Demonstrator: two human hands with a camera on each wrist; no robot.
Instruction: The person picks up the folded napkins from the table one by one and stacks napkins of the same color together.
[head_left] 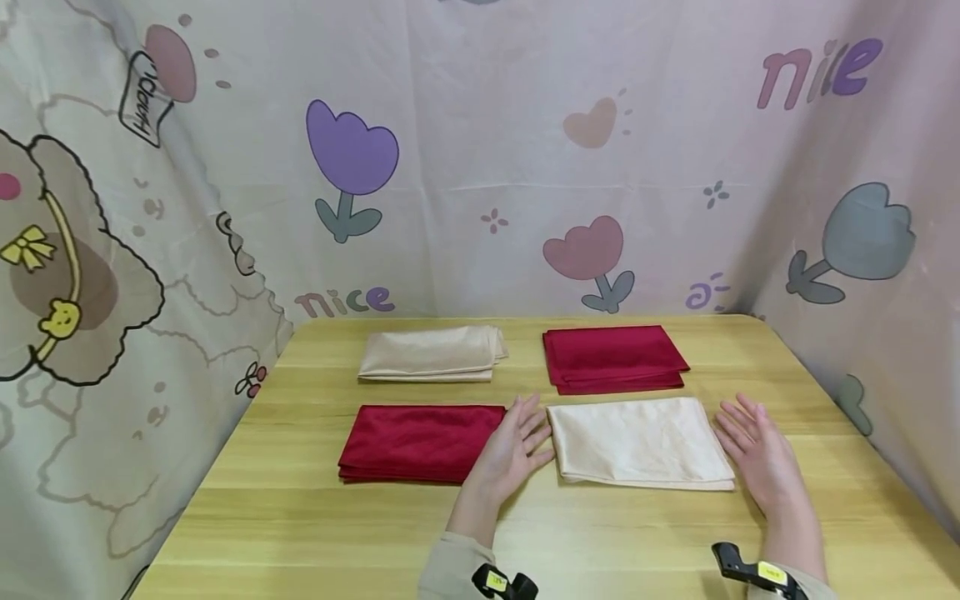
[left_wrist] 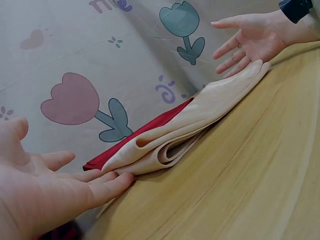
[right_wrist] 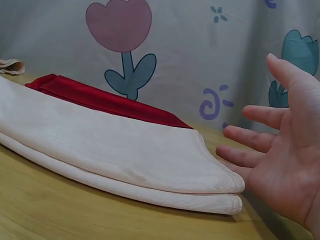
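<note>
A folded cream cloth [head_left: 641, 442] lies flat on the table between my two hands. My left hand [head_left: 506, 454] is at its left edge, palm turned inward and fingers extended, the fingertips right at the cloth's folded side in the left wrist view. On the other side, my right hand [head_left: 761, 454] stands beside the right edge, fingers spread and holding nothing. Layered folds of the cream cloth [right_wrist: 115, 150] show in the right wrist view. A folded red cloth [head_left: 420, 442] lies to the left, its right end partly hidden behind my left hand.
Farther back on the wooden table [head_left: 300, 533] lie a second cream cloth [head_left: 431, 354] at the left and a second red cloth [head_left: 615, 358] at the right, both folded. A printed curtain [head_left: 465, 167] hangs behind the table and along both sides.
</note>
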